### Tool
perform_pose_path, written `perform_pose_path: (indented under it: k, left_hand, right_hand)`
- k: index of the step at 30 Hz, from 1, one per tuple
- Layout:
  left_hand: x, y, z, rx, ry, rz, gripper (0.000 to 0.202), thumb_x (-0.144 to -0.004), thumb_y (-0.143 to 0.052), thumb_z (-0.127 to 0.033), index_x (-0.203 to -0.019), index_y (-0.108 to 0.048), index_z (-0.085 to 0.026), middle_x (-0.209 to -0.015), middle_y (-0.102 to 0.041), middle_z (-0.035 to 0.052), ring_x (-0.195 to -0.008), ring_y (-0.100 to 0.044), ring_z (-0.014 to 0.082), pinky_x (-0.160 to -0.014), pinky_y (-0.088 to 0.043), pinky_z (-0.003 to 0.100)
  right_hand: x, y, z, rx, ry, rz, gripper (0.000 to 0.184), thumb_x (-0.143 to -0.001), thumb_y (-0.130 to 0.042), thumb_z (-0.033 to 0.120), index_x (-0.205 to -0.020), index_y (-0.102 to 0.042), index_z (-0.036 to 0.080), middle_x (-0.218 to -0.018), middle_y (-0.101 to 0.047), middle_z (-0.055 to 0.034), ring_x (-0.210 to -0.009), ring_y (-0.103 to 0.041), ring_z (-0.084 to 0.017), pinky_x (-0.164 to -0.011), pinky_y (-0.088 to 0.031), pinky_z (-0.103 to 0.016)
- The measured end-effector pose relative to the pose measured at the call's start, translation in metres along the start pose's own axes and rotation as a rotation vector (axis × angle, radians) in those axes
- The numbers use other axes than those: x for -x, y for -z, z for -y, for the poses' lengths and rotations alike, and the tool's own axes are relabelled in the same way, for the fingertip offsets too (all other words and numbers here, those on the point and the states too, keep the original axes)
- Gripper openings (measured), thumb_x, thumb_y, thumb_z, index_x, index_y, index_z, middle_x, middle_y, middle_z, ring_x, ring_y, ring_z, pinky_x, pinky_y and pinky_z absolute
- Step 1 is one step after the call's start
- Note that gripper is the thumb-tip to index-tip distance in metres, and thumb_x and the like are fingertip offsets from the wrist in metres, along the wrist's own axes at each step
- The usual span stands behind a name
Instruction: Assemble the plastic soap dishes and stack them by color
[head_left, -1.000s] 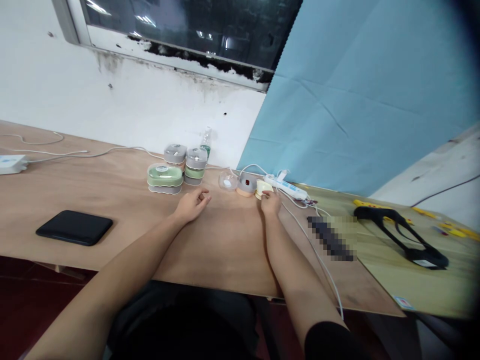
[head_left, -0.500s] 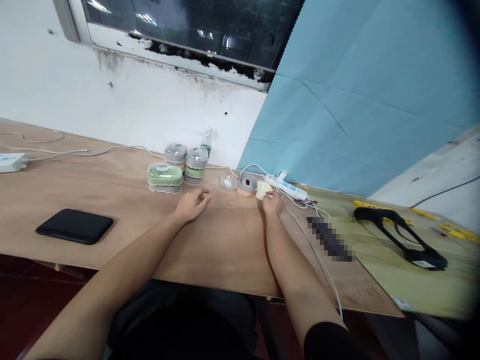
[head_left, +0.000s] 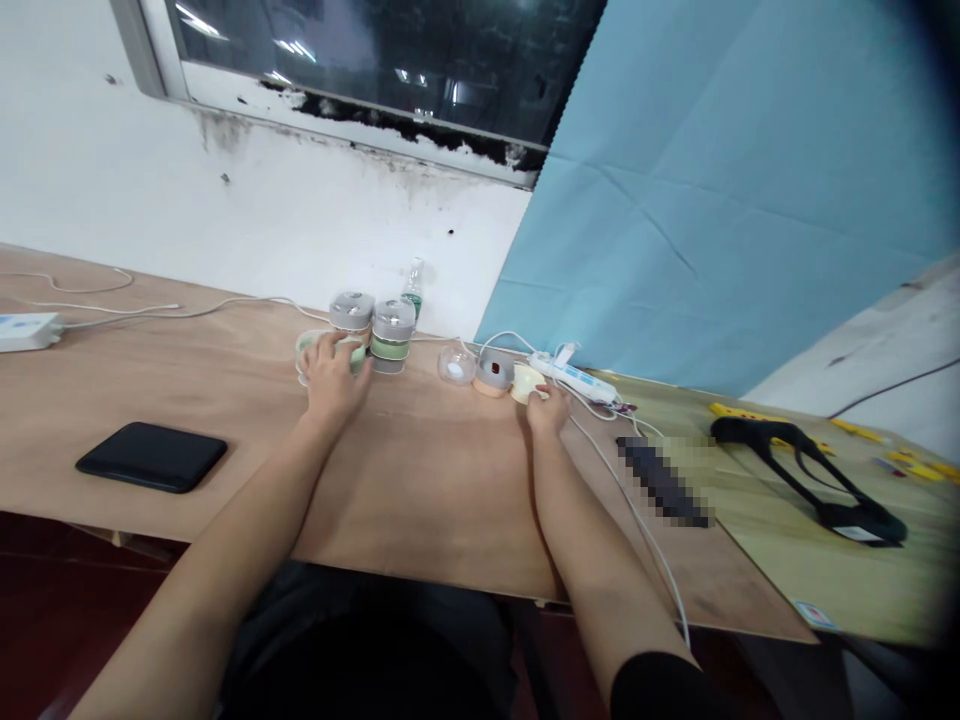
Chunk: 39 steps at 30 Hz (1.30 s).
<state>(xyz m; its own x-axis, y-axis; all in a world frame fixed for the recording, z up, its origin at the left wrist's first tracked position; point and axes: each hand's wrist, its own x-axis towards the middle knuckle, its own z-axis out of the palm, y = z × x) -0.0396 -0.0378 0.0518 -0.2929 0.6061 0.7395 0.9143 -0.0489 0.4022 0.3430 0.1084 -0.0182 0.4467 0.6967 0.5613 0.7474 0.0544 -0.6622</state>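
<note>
My left hand [head_left: 332, 374] lies over the oval green-lidded container [head_left: 353, 349] at the back of the wooden table [head_left: 442, 480], fingers wrapped on it. Two small round stacked containers with grey lids [head_left: 393, 334] stand just right of it. My right hand [head_left: 548, 408] rests curled on the table, its fingertips against a small cream-coloured round piece [head_left: 526, 379]. Beside that sit a pink-and-grey round piece [head_left: 494, 371] and a clear dome lid [head_left: 455, 364].
A white power strip [head_left: 576, 376] with white cables lies behind my right hand. A black flat pad [head_left: 152, 456] sits at the left front. A black strap-like device [head_left: 817, 470] lies on the yellowish board [head_left: 787, 540] to the right. A small bottle [head_left: 413, 279] stands by the wall.
My left hand has moved from the middle of the table forward and left onto the oval green container. My right hand has stayed by the cream piece.
</note>
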Motion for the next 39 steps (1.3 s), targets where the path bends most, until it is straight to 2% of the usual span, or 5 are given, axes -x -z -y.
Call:
perform_pose_path:
  k: [6, 21, 24, 32, 39]
  left_hand:
    - [-0.004, 0.001, 0.018, -0.141, 0.202, 0.083, 0.072, -0.067, -0.068, -0.054, -0.129, -0.05, -0.021, -0.152, -0.019, 0.0165, -0.139, -0.005, 0.0443, -0.106, -0.01, 0.065]
    - [-0.008, -0.02, 0.041, 0.1, 0.027, -0.11, 0.054, -0.067, -0.075, -0.048, -0.112, -0.063, -0.022, -0.133, -0.045, 0.0112, -0.129, -0.033, 0.0323, -0.108, -0.026, 0.047]
    - [-0.006, -0.014, 0.026, 0.164, -0.027, -0.057, 0.055, -0.069, -0.073, -0.051, -0.115, -0.06, -0.024, -0.136, -0.044, 0.0104, -0.131, -0.032, 0.0316, -0.107, -0.028, 0.048]
    - [0.025, -0.03, -0.014, 0.335, -0.382, 0.394, 0.057, -0.068, -0.071, -0.057, -0.114, -0.064, -0.026, -0.13, -0.051, 0.0091, -0.125, -0.042, 0.0292, -0.107, -0.033, 0.046]
    - [0.028, -0.042, -0.003, 0.41, -0.203, 0.535, 0.079, -0.062, -0.073, -0.059, -0.128, -0.053, -0.02, -0.13, -0.048, 0.0125, -0.119, -0.05, 0.0285, -0.102, -0.04, 0.042]
  right_hand:
    - [0.0, 0.002, 0.006, -0.05, 0.03, -0.078, 0.026, -0.073, -0.049, 0.03, -0.086, -0.067, 0.016, -0.095, -0.06, -0.0124, -0.101, -0.05, -0.027, -0.096, -0.036, -0.041]
    - [0.011, 0.012, 0.041, -0.153, 0.404, -0.26, 0.024, -0.084, -0.044, 0.028, -0.09, -0.063, 0.015, -0.101, -0.057, -0.0128, -0.103, -0.052, -0.025, -0.095, -0.038, -0.043]
    - [0.025, 0.014, 0.058, -0.169, 0.491, -0.101, 0.029, -0.087, -0.043, 0.034, -0.1, -0.062, 0.016, -0.107, -0.057, -0.0138, -0.108, -0.051, -0.025, -0.097, -0.037, -0.043]
    - [0.088, 0.016, 0.123, -0.29, 0.81, 0.719, 0.063, -0.08, -0.057, 0.054, -0.134, -0.047, 0.023, -0.121, -0.058, -0.0105, -0.104, -0.057, -0.025, -0.09, -0.046, -0.037]
    - [0.094, 0.011, 0.129, -0.31, 0.815, 0.835, 0.062, -0.072, -0.067, 0.056, -0.125, -0.059, 0.026, -0.127, -0.059, -0.0085, -0.116, -0.055, -0.026, -0.1, -0.041, -0.041]
